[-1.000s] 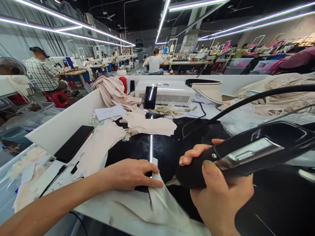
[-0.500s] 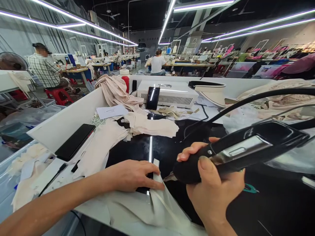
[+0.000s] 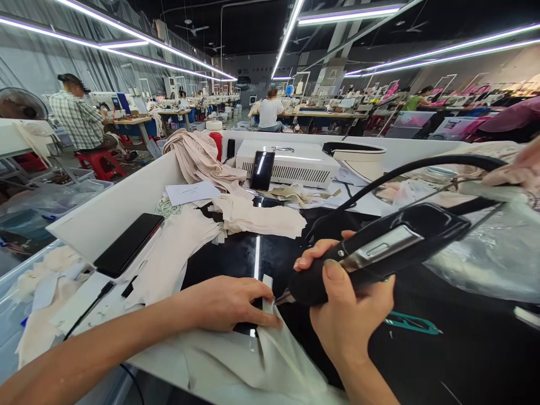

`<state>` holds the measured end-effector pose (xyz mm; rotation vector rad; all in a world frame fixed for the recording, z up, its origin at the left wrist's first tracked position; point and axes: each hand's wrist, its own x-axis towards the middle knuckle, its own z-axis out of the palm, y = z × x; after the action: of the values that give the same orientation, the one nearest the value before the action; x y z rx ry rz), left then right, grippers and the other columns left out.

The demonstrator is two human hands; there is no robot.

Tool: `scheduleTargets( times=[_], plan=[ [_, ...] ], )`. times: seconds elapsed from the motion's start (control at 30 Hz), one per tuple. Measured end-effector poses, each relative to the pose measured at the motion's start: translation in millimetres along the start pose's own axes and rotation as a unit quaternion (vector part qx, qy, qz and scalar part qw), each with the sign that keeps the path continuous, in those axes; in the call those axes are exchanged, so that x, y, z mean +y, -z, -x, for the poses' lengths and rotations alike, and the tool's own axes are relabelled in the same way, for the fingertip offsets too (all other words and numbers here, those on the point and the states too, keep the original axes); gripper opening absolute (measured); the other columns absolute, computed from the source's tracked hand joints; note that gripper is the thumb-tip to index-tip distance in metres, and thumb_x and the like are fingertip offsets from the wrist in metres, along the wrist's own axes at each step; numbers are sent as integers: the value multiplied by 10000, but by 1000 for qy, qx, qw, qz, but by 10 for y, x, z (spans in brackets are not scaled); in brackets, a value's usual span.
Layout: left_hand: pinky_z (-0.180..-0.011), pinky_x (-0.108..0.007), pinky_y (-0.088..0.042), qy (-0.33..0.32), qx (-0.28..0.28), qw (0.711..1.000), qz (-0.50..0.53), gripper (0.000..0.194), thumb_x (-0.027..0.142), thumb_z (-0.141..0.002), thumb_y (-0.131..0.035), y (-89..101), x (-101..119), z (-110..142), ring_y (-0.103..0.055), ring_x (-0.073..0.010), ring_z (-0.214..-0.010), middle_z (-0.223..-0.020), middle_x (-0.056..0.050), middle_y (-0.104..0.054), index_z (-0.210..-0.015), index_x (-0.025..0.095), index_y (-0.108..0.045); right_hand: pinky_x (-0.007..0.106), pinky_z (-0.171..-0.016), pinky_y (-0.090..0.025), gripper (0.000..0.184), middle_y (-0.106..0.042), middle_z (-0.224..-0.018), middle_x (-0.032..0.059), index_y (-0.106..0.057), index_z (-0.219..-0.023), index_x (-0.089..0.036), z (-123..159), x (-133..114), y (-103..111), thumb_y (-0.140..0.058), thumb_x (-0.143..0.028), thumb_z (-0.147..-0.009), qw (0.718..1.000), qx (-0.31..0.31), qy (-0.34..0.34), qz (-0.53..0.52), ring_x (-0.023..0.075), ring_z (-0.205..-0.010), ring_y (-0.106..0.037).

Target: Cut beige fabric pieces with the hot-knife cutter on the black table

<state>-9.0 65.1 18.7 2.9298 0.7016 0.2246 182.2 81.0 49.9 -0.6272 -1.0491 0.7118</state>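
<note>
From where I stand, the right hand (image 3: 352, 306) is wrapped around a black handheld tool (image 3: 392, 244) with a silver panel, thumb on top, the tool's rounded end pointing toward the other hand. That left hand (image 3: 240, 304) lies palm down, thumb and fingers close together on the edge of a pale, thin fabric (image 3: 270, 354) that spreads over the near side of the black worktop (image 3: 455, 360). Just right of the right hand there's a teal snipper (image 3: 413, 323) lying flat. Over on the left, a black phone (image 3: 129, 244) sits beside a pile of cream cloth pieces (image 3: 172, 247), with a white paper slip (image 3: 193, 192) beyond. Further back, a second phone (image 3: 262, 170) leans upright against a white vented box (image 3: 291, 160), a red spool (image 3: 216, 145) to its left. Way behind, a person in a checked shirt (image 3: 78, 121) sits on a red stool (image 3: 100, 163).
</note>
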Motion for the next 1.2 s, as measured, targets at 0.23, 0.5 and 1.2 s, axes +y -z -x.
scheduleTargets(
  times=[0.23, 0.5, 1.2],
  plan=[
    [-987, -261, -573, 2, 4, 1000, 3, 540, 14, -980, -557, -27, -14, 7, -651, -225, -1268, -1433, -89, -608, -1424, 296, -679, 288, -607, -557, 329, -691, -797, -61, -616, -1119, -255, -8, 22, 0, -823, -356, -884, 1000, -15, 0, 6, 129, -601, -636],
    [-1004, -269, -568, 16, 6, 999, 29, 659, -54, -901, -515, -37, -21, 37, -678, -219, -1213, -1429, -84, -615, -1435, 304, -657, 294, -645, -579, 304, -710, -846, -56, -609, -1058, -272, -49, -55, 116, -836, -354, -873, 1000, -28, 10, 7, 125, -632, -660],
    [-1011, -302, -605, 95, 82, 989, 76, 191, 176, -1055, -572, -271, 251, -143, -725, -206, -1111, -1240, -38, -717, -1122, 252, -734, 562, -1133, -532, 554, -668, -1447, 173, -574, -1485, -232, -302, -251, 1930, -668, -497, -1007, 803, -266, 80, 527, 317, -1349, -642]
  ],
)
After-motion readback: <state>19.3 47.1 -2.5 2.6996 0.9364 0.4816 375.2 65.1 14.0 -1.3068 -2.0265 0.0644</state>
